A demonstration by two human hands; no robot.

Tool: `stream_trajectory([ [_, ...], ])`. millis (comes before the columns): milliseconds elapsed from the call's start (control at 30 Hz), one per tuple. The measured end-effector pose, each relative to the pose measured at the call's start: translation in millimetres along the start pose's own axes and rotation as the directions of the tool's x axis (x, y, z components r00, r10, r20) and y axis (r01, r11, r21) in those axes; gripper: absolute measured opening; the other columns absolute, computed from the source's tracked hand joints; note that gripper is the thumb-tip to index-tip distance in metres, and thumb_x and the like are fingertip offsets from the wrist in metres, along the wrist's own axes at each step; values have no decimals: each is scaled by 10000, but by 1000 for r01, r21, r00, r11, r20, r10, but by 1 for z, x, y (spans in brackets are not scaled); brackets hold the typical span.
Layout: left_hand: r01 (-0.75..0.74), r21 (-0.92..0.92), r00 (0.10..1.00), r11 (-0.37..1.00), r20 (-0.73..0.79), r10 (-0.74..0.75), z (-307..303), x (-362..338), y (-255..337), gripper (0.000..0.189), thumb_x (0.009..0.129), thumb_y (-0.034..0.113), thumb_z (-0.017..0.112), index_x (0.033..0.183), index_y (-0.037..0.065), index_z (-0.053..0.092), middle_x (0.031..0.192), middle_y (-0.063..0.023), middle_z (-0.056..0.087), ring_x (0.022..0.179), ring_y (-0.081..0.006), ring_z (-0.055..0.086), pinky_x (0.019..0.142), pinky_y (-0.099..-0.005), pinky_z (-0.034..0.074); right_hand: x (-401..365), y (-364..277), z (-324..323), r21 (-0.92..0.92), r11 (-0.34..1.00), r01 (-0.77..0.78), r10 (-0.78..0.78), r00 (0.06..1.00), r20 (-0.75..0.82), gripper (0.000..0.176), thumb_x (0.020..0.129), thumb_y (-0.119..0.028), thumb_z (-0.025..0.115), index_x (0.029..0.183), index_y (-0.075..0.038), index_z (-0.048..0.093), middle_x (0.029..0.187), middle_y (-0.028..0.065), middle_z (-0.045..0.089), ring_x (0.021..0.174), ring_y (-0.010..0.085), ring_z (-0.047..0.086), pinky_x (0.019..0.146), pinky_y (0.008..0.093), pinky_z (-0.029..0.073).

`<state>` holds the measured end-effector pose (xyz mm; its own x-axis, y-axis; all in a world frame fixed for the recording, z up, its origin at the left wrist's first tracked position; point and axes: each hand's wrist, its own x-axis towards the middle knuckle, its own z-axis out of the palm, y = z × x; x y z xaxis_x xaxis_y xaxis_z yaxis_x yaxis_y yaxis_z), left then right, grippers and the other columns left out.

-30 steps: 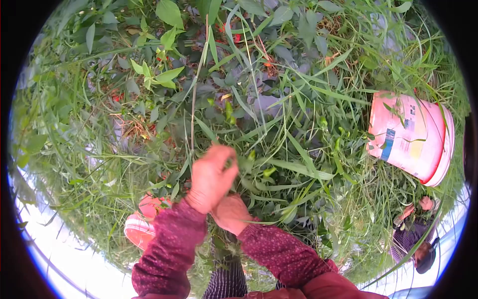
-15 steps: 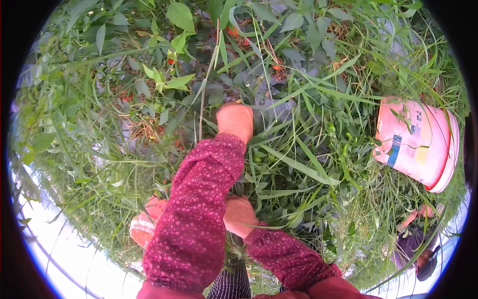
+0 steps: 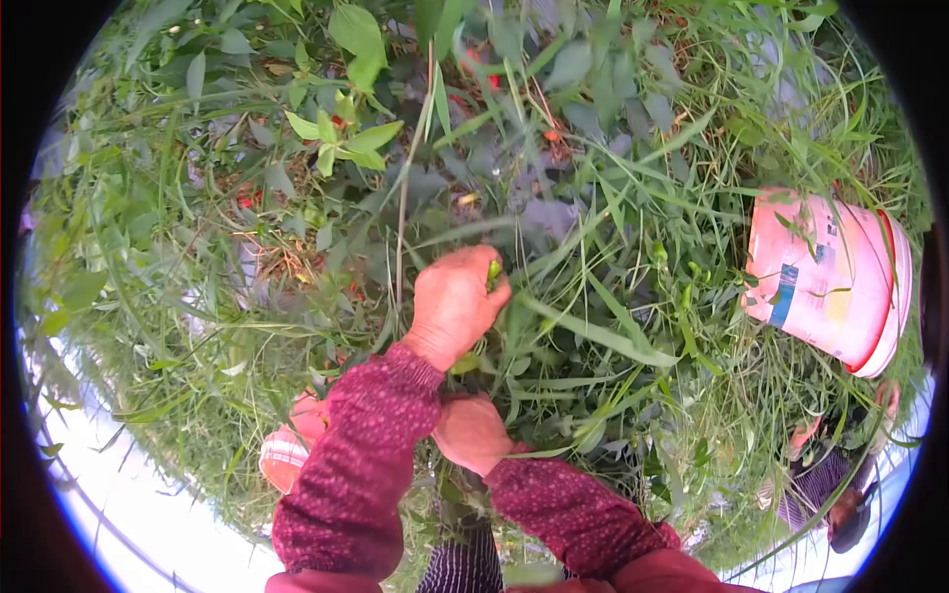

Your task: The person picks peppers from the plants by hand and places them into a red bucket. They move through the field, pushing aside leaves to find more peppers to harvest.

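Note:
My left hand [image 3: 457,301] is closed above the plants near the middle, thumb and fingers pressed round a small green pepper [image 3: 494,271] whose end shows between them. Just below it, my right hand [image 3: 473,433] is curled beside the stems; its fingertips are partly hidden, and what it grips cannot be made out. Green leaves and long grass blades [image 3: 603,331] surround both hands. Small red peppers [image 3: 552,135] lie or hang low among the foliage.
A pink-white bucket [image 3: 825,277] lies tilted in the grass at the right. An orange-red container [image 3: 285,457] is partly hidden by my left sleeve. Another person [image 3: 825,484] is bent among the plants at lower right. A dry stalk [image 3: 405,188] rises left of centre.
My left hand has drawn back down from deeper in the foliage, and the green pepper now shows in it. My right hand has hardly moved.

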<state>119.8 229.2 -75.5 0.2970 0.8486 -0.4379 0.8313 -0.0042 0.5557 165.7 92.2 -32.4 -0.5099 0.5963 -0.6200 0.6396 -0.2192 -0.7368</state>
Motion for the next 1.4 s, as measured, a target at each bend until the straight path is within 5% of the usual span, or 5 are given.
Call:
stream_trajectory([
  [500, -231, 716, 952, 659, 307, 0, -60, 66, -15, 141, 739, 86, 576, 836, 50, 672, 833, -122, 668, 780, -277, 658, 686, -358, 525, 1, 3, 8, -96, 994, 53, -61, 995, -79, 181, 848, -251, 538, 816, -73, 547, 705, 71, 587, 690, 248, 613, 626, 406, 479],
  [633, 112, 183, 979, 977, 150, -140, -92, 39, -20, 164, 771, 74, 614, 923, 18, 638, 806, -59, 660, 773, -189, 640, 705, -300, 509, 2, 0, 3, -87, 995, 47, -53, 996, -66, 188, 845, -252, 540, 811, -67, 549, 702, 73, 587, 691, 249, 615, 638, 406, 482],
  [833, 326, -742, 945, 586, 271, -183, -112, -41, -8, 238, 793, 98, 683, 1025, 56, 646, 906, -3, 653, 809, -93, 588, 747, -261, 488, 8, -8, -13, -62, 998, -23, 30, 994, 106, 151, 818, -193, 522, 837, -52, 573, 759, 124, 625, 711, 270, 632, 637, 418, 492],
  [1300, 810, -472, 558, 346, 444, -701, -182, -295, -81, 232, 782, 100, 654, 1005, 36, 645, 900, -52, 668, 797, -165, 629, 726, -284, 507, 8, -6, -15, 56, 998, 4, -8, 998, 62, 192, 852, -215, 517, 841, -26, 545, 834, 148, 609, 795, 343, 598, 710, 461, 464],
  [1400, 740, 475, 364, 476, 313, -877, -180, -330, -105, 298, 765, 195, 650, 1038, 73, 643, 910, -68, 664, 779, -254, 636, 729, -341, 512, 9, -6, -15, 37, 999, -9, 7, 998, 57, 197, 853, -220, 518, 846, -25, 550, 840, 142, 610, 790, 335, 603, 713, 455, 470],
])
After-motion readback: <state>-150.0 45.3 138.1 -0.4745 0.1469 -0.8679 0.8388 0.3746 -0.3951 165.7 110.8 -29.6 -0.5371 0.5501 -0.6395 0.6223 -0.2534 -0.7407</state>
